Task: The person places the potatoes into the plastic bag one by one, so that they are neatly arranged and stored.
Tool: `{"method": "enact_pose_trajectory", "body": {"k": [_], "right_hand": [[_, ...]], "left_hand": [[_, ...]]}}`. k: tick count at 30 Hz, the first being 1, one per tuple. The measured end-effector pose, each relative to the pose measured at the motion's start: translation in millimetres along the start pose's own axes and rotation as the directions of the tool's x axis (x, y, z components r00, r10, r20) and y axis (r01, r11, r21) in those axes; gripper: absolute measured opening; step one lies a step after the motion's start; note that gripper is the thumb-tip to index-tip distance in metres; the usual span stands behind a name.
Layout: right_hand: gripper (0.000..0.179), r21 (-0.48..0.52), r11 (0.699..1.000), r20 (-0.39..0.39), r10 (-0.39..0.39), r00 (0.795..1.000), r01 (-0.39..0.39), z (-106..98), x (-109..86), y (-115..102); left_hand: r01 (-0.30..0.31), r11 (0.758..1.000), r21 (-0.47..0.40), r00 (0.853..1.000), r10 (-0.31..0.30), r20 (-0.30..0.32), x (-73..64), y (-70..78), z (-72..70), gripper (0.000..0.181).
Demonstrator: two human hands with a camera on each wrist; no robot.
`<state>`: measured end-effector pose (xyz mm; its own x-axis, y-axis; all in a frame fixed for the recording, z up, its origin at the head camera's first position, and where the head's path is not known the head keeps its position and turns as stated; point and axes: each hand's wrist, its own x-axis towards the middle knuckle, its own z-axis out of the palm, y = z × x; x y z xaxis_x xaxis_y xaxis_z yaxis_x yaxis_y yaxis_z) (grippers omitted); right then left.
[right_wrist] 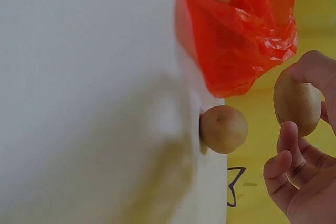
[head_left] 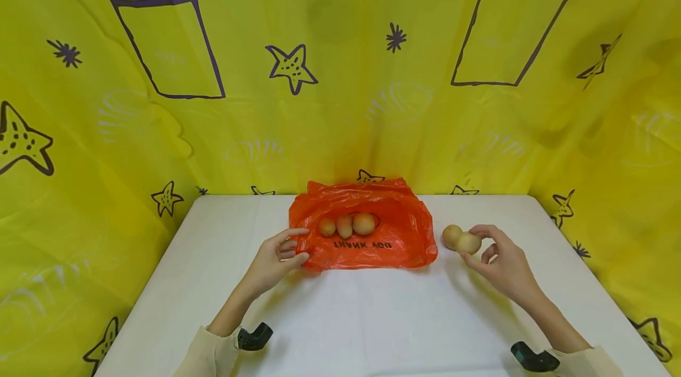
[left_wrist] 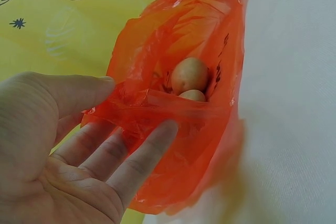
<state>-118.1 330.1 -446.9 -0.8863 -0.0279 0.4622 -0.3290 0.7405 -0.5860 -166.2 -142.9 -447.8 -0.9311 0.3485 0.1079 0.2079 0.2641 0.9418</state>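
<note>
A red plastic bag point(head_left: 372, 256) lies open on the table, with "THANK YOU" printed on it. Three potatoes rest inside, among them a rounder potato point(head_left: 364, 224) on the right. My left hand point(head_left: 273, 265) holds the bag's left rim between thumb and fingers; in the left wrist view the thin plastic point(left_wrist: 152, 103) bunches at the fingertips. To the right of the bag, my right hand point(head_left: 502, 265) pinches a potato point(right_wrist: 296, 100) between thumb and fingertips, raised above the table. Another potato point(right_wrist: 224, 129) sits on the table, partly overlapped by the held one in the head view.
The white table point(head_left: 367, 318) runs back to a yellow curtain point(head_left: 340, 123) with starfish drawings, which also hangs at both sides. Dark wrist-worn devices, such as the left one point(head_left: 255, 337), sit at the cuffs of the pale sleeves.
</note>
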Motion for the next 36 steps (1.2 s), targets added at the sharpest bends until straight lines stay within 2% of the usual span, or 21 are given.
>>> {"method": "enact_pose_trajectory", "body": {"k": [5, 15, 36], "right_hand": [[0.049, 0.021, 1.000, 0.002, 0.002, 1.000, -0.002, -2, 1.2, -5], [0.048, 0.063, 0.998, 0.024, 0.021, 1.000, -0.023, -4, 2.1, -15], [0.051, 0.158, 0.987, 0.067, -0.053, 0.996, 0.041, 9, 16.3, -45]], "left_hand": [[0.007, 1.000, -0.025, 1.000, -0.007, 0.009, -0.3, -1.4, -0.7, 0.048], [-0.002, 1.000, -0.007, 1.000, 0.002, 0.010, 0.8, -1.4, 0.3, 0.047], [-0.001, 1.000, 0.014, 1.000, 0.001, -0.013, 0.3, 0.0, 2.1, 0.047]]}}
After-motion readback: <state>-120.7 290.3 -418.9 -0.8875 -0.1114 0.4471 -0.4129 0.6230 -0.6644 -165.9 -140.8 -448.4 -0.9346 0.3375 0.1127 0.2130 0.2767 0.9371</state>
